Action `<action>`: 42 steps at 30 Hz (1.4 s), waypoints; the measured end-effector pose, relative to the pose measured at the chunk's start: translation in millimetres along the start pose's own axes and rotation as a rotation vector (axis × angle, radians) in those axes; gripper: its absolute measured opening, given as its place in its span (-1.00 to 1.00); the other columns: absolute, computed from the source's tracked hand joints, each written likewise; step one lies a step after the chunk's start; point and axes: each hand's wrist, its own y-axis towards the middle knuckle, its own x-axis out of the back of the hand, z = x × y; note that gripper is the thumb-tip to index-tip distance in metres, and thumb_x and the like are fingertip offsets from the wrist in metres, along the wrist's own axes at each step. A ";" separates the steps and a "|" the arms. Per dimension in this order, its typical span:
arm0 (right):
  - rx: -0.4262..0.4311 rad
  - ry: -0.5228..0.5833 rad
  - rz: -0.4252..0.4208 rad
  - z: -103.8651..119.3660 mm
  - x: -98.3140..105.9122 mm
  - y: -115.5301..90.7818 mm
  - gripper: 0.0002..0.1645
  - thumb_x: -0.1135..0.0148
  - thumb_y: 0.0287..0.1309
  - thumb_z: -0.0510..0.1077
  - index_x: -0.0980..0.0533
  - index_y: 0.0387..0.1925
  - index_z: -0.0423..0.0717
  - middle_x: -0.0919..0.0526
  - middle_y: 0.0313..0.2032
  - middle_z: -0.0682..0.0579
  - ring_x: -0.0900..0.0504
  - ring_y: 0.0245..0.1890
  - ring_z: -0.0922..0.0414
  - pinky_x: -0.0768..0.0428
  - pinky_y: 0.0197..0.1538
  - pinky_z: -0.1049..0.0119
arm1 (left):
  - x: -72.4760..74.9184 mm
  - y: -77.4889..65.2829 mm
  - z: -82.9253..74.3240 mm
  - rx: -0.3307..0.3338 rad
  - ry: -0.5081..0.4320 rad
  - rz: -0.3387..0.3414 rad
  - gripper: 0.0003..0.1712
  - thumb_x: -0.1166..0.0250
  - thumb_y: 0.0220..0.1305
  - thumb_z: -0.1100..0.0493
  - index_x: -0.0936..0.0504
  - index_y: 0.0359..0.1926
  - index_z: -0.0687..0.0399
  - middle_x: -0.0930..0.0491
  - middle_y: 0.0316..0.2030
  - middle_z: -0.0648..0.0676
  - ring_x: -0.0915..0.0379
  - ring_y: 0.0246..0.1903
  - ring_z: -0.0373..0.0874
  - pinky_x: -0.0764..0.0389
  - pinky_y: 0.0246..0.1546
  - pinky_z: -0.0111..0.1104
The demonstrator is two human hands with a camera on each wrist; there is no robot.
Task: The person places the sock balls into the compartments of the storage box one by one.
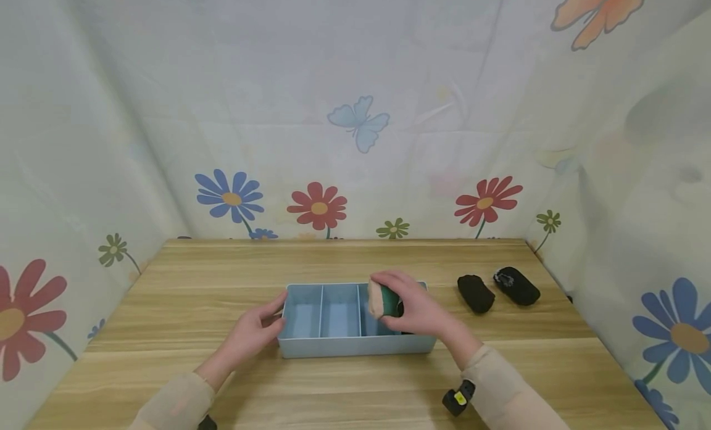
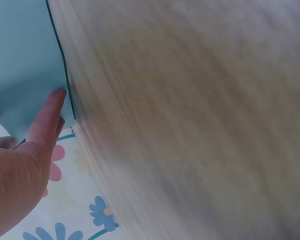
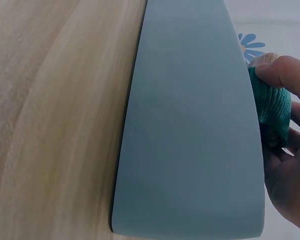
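A light-blue divided box point(image 1: 355, 347) sits on the table before me, its left compartments bare inside. At its left end my left hand point(image 1: 257, 328) rests with fairly straight fingers touching the end wall; in the left wrist view one finger point(image 2: 49, 117) lies along the blue side. Over the right part of the box my right hand point(image 1: 413, 306) pinches a rolled-up sock point(image 1: 383, 300), beige at one end and green on the body. Its ribbed green knit point(image 3: 271, 102) shows in the right wrist view, between thumb and fingers. Something dark shows below that hand inside the box, mostly hidden.
Two black rolled-up socks, one nearer point(image 1: 476, 293) and one farther right point(image 1: 516, 286), lie on the wooden table point(image 1: 222, 269) right of the box. A flower-print curtain point(image 1: 266, 146) hangs behind and at both sides.
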 end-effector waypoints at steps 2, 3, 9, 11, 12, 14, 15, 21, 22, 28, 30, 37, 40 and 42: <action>-0.002 -0.007 0.008 -0.1 -1.3 0.5 -0.09 -0.50 -0.03 -0.15 -0.34 0.38 -0.06 -0.39 0.29 -0.07 -0.43 0.16 0.00 -0.56 0.10 0.01 | -0.2 0.3 0.2 0.002 0.000 0.002 -0.31 -0.18 0.42 0.24 -0.18 0.50 0.20 -0.21 0.41 0.33 -0.42 0.21 0.25 -0.68 -0.10 -0.23; 0.001 -0.008 0.010 0.2 -1.7 0.7 -0.09 -0.50 -0.03 -0.15 -0.34 0.39 -0.06 -0.39 0.30 -0.07 -0.43 0.16 -0.01 -0.56 0.11 0.01 | -0.3 0.4 0.5 0.003 -0.002 0.003 -0.31 -0.18 0.42 0.24 -0.17 0.50 0.20 -0.20 0.41 0.33 -0.42 0.21 0.25 -0.68 -0.10 -0.23; 0.022 -0.031 0.027 0.1 -3.9 1.8 -0.09 -0.50 -0.03 -0.12 -0.35 0.38 -0.06 -0.39 0.31 -0.06 -0.42 0.20 -0.01 -0.53 0.16 0.00 | -0.5 1.1 1.9 0.002 -0.003 0.003 -0.31 -0.18 0.42 0.25 -0.17 0.50 0.20 -0.21 0.41 0.34 -0.42 0.21 0.26 -0.68 -0.12 -0.23; 0.025 -0.038 0.033 0.2 -4.3 2.3 -0.10 -0.50 -0.03 -0.12 -0.35 0.38 -0.07 -0.39 0.31 -0.06 -0.42 0.21 -0.01 -0.53 0.17 0.01 | -0.5 1.0 2.3 0.002 -0.001 0.004 -0.30 -0.18 0.42 0.24 -0.18 0.50 0.19 -0.21 0.41 0.34 -0.42 0.21 0.26 -0.69 -0.13 -0.23; 0.025 -0.041 0.035 0.3 -4.5 2.4 -0.10 -0.50 -0.03 -0.12 -0.35 0.38 -0.07 -0.39 0.31 -0.06 -0.41 0.21 -0.02 -0.53 0.18 0.01 | -0.5 0.8 2.3 0.003 -0.001 0.004 -0.30 -0.19 0.42 0.23 -0.18 0.50 0.19 -0.21 0.40 0.34 -0.42 0.21 0.26 -0.69 -0.13 -0.23; 0.018 -0.043 0.040 0.5 -4.5 2.8 -0.10 -0.50 -0.02 -0.11 -0.35 0.38 -0.07 -0.39 0.31 -0.06 -0.41 0.22 -0.02 -0.53 0.18 0.01 | -0.5 0.9 2.3 0.005 0.001 0.005 -0.30 -0.19 0.42 0.23 -0.18 0.50 0.18 -0.21 0.40 0.34 -0.42 0.21 0.26 -0.69 -0.13 -0.23; 0.016 -0.046 0.041 0.7 -4.5 3.0 -0.10 -0.50 -0.02 -0.11 -0.35 0.38 -0.08 -0.38 0.32 -0.06 -0.41 0.23 -0.02 -0.52 0.18 0.01 | -0.5 1.0 2.4 0.004 0.004 0.005 -0.30 -0.19 0.42 0.22 -0.18 0.50 0.17 -0.22 0.40 0.34 -0.42 0.21 0.26 -0.69 -0.13 -0.23; -0.004 -0.059 0.058 1.9 -3.8 3.2 -0.09 -0.49 0.01 -0.11 -0.33 0.40 -0.11 -0.34 0.35 -0.08 -0.37 0.27 -0.06 -0.50 0.22 -0.02 | -0.9 1.8 2.8 0.010 0.014 0.002 -0.31 -0.18 0.42 0.23 -0.19 0.50 0.14 -0.22 0.41 0.30 -0.42 0.21 0.24 -0.68 -0.10 -0.26; -0.008 -0.058 0.060 2.4 -3.3 2.9 -0.09 -0.49 0.02 -0.11 -0.32 0.40 -0.11 -0.33 0.36 -0.10 -0.36 0.29 -0.08 -0.48 0.24 -0.04 | -1.0 1.7 2.5 0.014 0.015 0.000 -0.31 -0.18 0.42 0.23 -0.19 0.50 0.13 -0.22 0.41 0.29 -0.42 0.22 0.23 -0.67 -0.09 -0.26; -0.050 -0.028 0.046 4.9 0.3 -0.2 -0.09 -0.46 0.09 -0.09 -0.27 0.44 -0.10 -0.30 0.40 -0.12 -0.27 0.37 -0.13 -0.33 0.33 -0.14 | 0.0 0.8 1.5 -0.002 0.006 0.004 -0.31 -0.18 0.42 0.24 -0.19 0.50 0.17 -0.21 0.41 0.32 -0.42 0.21 0.24 -0.68 -0.12 -0.27; -0.061 -0.025 0.035 4.0 1.3 -1.8 -0.10 -0.46 0.11 -0.07 -0.28 0.44 -0.07 -0.32 0.39 -0.10 -0.28 0.36 -0.11 -0.33 0.33 -0.14 | 0.1 0.3 1.2 -0.004 0.000 0.004 -0.31 -0.18 0.42 0.24 -0.18 0.50 0.18 -0.21 0.41 0.33 -0.42 0.20 0.25 -0.69 -0.14 -0.27; -0.013 -0.011 -0.017 -0.9 6.7 -9.5 -0.15 -0.46 0.10 -0.09 -0.34 0.41 -0.05 -0.39 0.34 -0.06 -0.33 0.32 -0.08 -0.38 0.30 -0.12 | -0.1 1.0 2.2 0.010 0.002 0.001 -0.31 -0.18 0.42 0.25 -0.18 0.50 0.18 -0.22 0.40 0.34 -0.43 0.20 0.25 -0.69 -0.16 -0.25; 0.007 -0.012 -0.043 -4.4 9.8 -14.2 -0.18 -0.47 0.10 -0.11 -0.36 0.39 -0.06 -0.44 0.31 -0.05 -0.36 0.30 -0.08 -0.41 0.27 -0.12 | -0.3 1.0 2.4 0.009 0.001 0.004 -0.30 -0.18 0.42 0.25 -0.18 0.50 0.19 -0.21 0.40 0.34 -0.42 0.20 0.26 -0.69 -0.15 -0.25; 0.014 -0.010 -0.058 -7.4 11.5 -17.6 -0.19 -0.46 0.10 -0.13 -0.37 0.38 -0.08 -0.47 0.28 -0.05 -0.39 0.28 -0.07 -0.42 0.26 -0.12 | -0.4 1.2 1.7 0.009 -0.001 0.003 -0.30 -0.18 0.42 0.24 -0.18 0.50 0.18 -0.22 0.41 0.33 -0.42 0.20 0.26 -0.69 -0.15 -0.25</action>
